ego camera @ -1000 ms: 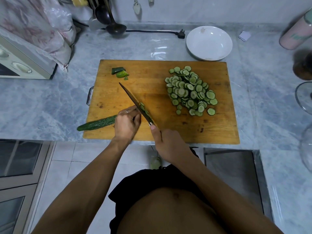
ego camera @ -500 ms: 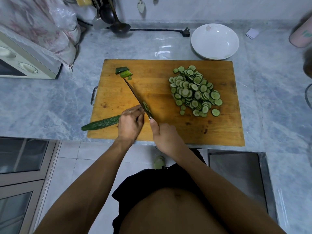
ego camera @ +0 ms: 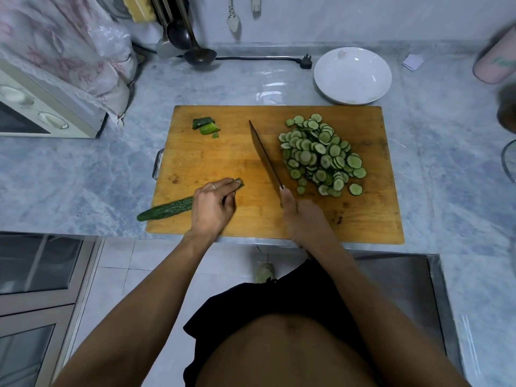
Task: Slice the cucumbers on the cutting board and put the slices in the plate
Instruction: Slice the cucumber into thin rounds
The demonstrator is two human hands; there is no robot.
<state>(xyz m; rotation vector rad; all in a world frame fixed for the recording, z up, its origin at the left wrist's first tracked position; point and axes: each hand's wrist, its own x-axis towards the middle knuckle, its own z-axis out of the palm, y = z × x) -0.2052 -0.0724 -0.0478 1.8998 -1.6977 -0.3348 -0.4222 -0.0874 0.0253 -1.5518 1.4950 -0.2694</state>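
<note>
A wooden cutting board (ego camera: 223,163) lies on the marble counter. My left hand (ego camera: 213,203) holds a long dark green cucumber (ego camera: 167,210) at the board's front left; its uncut end sticks out past the left edge. My right hand (ego camera: 300,216) grips the handle of a knife (ego camera: 265,156), whose blade stands on the board just left of a heap of cucumber slices (ego camera: 321,155). A few cut end pieces (ego camera: 206,127) lie at the board's back left. A white plate (ego camera: 352,76) with nothing in it sits behind the board's right corner.
A cream oven (ego camera: 42,107) under a floral cloth stands at the left. Ladles (ego camera: 192,48) lean on the back wall beside a black cord and plug (ego camera: 305,62). A pink cup (ego camera: 495,65) and a glass lid rim (ego camera: 508,163) sit at the right. A steel sink (ego camera: 405,289) lies below the counter edge.
The knife has left the cucumber and swung right, up against the slice heap. My left hand stays on the cucumber. The camera view shifted slightly.
</note>
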